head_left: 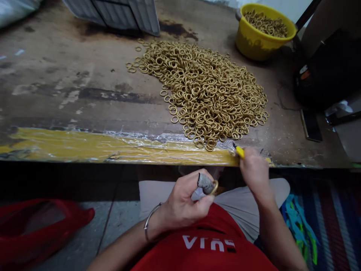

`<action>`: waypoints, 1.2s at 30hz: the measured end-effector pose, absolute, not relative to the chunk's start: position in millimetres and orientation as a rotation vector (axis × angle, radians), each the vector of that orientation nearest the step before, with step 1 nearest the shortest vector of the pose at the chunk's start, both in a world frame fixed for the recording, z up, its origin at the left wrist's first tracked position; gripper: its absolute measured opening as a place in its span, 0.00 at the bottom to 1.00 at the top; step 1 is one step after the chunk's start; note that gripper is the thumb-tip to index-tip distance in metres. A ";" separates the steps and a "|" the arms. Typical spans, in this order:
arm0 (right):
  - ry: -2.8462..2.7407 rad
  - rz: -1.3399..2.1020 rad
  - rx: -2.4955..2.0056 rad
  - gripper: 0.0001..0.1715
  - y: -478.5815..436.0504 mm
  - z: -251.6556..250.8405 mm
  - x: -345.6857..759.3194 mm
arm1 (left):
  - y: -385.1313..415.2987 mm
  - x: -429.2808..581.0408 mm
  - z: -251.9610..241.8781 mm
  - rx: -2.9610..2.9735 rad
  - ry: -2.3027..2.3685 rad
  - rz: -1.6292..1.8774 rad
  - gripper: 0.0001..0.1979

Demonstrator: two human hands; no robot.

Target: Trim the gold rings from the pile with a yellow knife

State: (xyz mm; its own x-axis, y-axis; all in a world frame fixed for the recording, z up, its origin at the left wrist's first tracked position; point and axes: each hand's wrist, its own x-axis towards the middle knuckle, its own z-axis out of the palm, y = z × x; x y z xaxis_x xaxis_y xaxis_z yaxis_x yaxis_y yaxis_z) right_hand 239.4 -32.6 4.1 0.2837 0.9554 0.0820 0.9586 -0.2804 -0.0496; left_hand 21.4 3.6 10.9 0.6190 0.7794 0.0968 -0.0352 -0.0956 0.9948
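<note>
My left hand (184,201) is closed in a pinch on one brass ring (214,187), held between the thumb and a forefinger wrapped in grey tape, below the table's front edge. My right hand (254,169) grips a small yellow-handled tool (239,150), its dark tip pointing up at the edge of the ring pile. A large heap of brass rings (203,86) lies on the worn wooden table (70,86), reaching down to the yellow taped strip (113,148) along the front edge.
A yellow bucket (254,41) with more rings stands at the back right. A dark bag or machine (327,71) sits at the right. A corrugated grey sheet (121,13) leans at the back. A red bag (36,229) lies on the floor at left.
</note>
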 end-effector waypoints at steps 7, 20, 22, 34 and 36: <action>-1.922 0.236 -1.856 0.12 -8.5 9.8 223.3 | 16.0 22.0 -17.9 0.966 0.727 0.716 0.16; -2.053 0.163 -2.114 0.08 32.9 -5.2 212.4 | 43.3 25.1 -19.8 0.838 0.804 0.613 0.15; -2.071 0.186 -2.093 0.07 32.6 -7.9 215.4 | 47.8 26.1 -21.6 1.098 0.947 0.645 0.13; -1.885 0.232 -1.872 0.12 19.7 -10.1 228.2 | 72.2 30.6 -25.0 2.396 1.270 0.377 0.12; -1.852 0.370 -1.695 0.13 16.0 -4.5 223.3 | 73.4 30.0 -22.6 2.228 1.203 0.497 0.10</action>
State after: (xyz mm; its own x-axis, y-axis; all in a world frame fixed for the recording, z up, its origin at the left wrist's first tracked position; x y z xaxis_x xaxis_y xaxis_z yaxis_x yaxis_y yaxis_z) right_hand 223.3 16.0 -4.5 -0.0099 0.9714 0.2374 0.8058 0.1483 -0.5733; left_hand 30.0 73.4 -22.6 0.5302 0.8458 0.0592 0.6409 -0.4455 0.6251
